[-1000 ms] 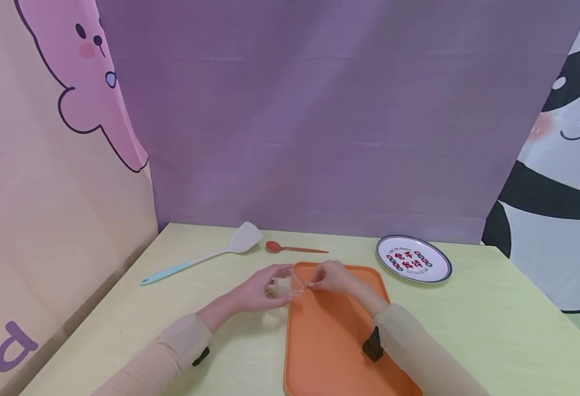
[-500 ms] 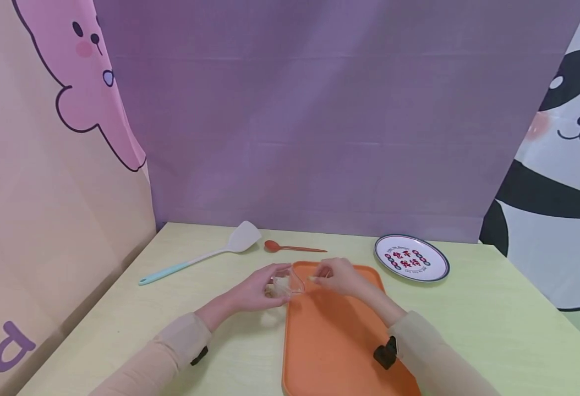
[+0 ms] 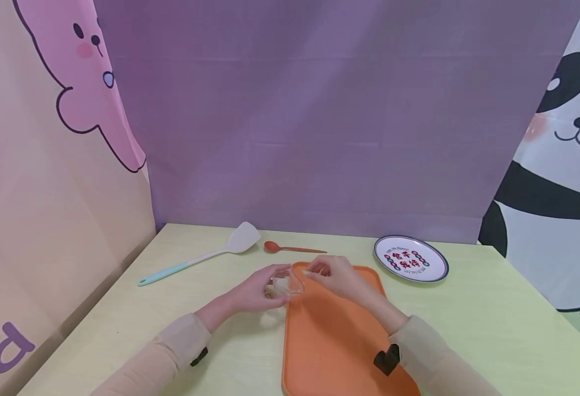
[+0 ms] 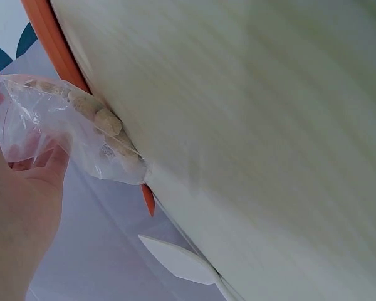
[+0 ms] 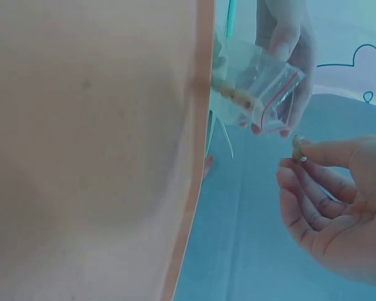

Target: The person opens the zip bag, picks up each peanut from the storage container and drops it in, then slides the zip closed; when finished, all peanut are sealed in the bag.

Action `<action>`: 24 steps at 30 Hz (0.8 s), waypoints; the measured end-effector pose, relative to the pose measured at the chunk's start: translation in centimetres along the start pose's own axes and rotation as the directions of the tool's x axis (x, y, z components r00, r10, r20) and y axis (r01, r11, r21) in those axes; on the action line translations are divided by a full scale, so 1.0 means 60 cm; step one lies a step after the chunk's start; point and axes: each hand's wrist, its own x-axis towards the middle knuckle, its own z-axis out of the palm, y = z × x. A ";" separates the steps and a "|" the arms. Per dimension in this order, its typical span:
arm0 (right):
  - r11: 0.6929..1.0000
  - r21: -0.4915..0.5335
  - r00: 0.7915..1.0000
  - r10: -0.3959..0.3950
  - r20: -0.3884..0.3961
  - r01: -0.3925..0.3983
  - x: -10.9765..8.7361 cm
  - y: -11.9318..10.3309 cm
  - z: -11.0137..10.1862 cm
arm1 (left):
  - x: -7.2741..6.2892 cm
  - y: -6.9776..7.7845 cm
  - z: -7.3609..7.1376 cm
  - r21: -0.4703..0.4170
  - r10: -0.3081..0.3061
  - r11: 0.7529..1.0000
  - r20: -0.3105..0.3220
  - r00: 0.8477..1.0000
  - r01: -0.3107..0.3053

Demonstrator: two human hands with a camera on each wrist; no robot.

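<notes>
My left hand [image 3: 256, 290] holds a clear zip-lock bag [image 4: 44, 122] with thumb and fingers spread at its sides. Tan peanuts [image 4: 108, 122] in their shells lie along the bag's lower side, as the left wrist view shows. The bag's mouth, edged with a red line, faces right over the left rim of the orange tray [image 3: 339, 341]. Just beyond that mouth, my right hand [image 3: 337, 275] pinches a small tan peanut [image 5: 298, 150] between thumb and forefinger. In the right wrist view the peanut is apart from the bag, and the other fingers curl loosely.
A white spatula [image 3: 244, 238] with a mint handle lies at the back left. Beside it is a small orange-red spoon [image 3: 272, 247]. A white plate [image 3: 411, 259] with red lettering sits at the back right, near the purple curtain [image 3: 319, 121].
My right hand has moved a little up and away from the bag's mouth, with the peanut still pinched, then slightly left. My left hand and the bag have stayed in place.
</notes>
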 end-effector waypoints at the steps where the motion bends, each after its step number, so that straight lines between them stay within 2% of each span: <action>1: 1.000 0.008 1.000 -0.005 0.003 0.005 0.000 -0.002 0.002 | 0.000 0.000 0.000 -0.004 0.001 1.000 0.002 1.000 -0.001; 14: 0.993 0.069 0.995 -0.097 0.030 0.095 0.013 -0.018 0.035 | 0.001 0.001 -0.002 0.002 -0.009 1.000 -0.009 1.000 0.009; 24: 0.993 0.048 0.994 -0.107 0.035 0.105 0.012 -0.021 0.042 | 0.001 -0.001 -0.002 -0.002 -0.012 1.000 -0.018 1.000 0.012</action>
